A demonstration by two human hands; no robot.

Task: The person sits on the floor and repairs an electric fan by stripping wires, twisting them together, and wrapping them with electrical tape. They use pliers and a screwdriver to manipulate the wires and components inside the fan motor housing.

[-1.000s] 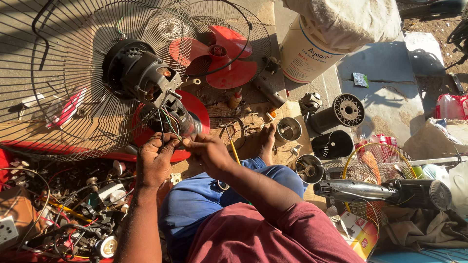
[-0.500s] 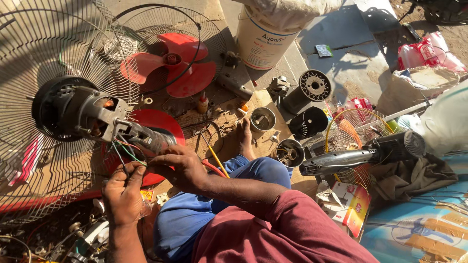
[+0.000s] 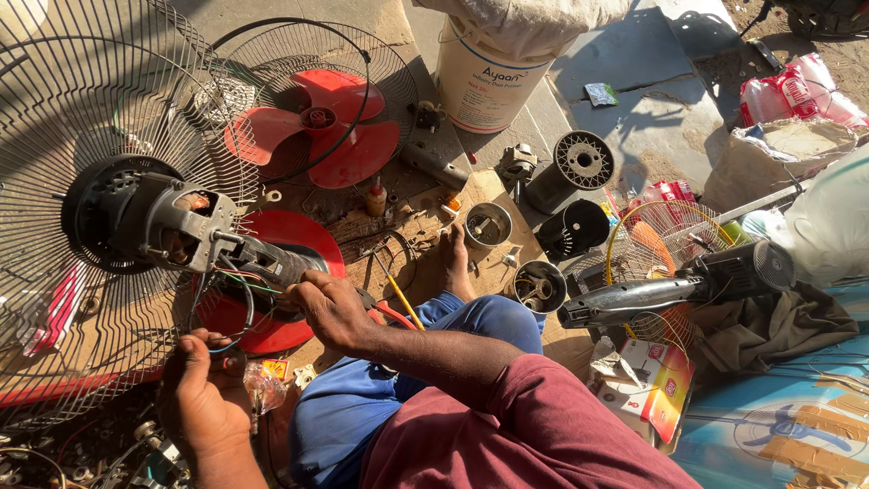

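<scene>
A grey fan motor [image 3: 172, 222] with a black neck [image 3: 262, 263] lies against a wire fan guard [image 3: 81, 136], over a round red base [image 3: 303, 235]. Coloured wires [image 3: 237, 285] hang out of the neck. My right hand [image 3: 330, 308] rests at the end of the neck, its fingertips closed on these wires. My left hand [image 3: 206, 394] is lower left, pinching a dark wire loop [image 3: 217, 344] that runs up to the motor. A yellow-handled screwdriver [image 3: 401, 299] lies by my right wrist.
A red fan blade [image 3: 312, 131] sits in a second guard behind. A white bucket [image 3: 484, 81], metal motor parts [image 3: 579, 163], a black motor housing [image 3: 572, 231], a small bottle [image 3: 377, 197] and a black power tool [image 3: 670, 290] lie at the right. Scrap parts [image 3: 54, 453] fill the bottom left. My bare foot [image 3: 454, 263] is in the middle.
The view has swung, so the motor now sits further left. My left hand has dropped lower, away from the neck, with wire in it. My right hand stays at the neck.
</scene>
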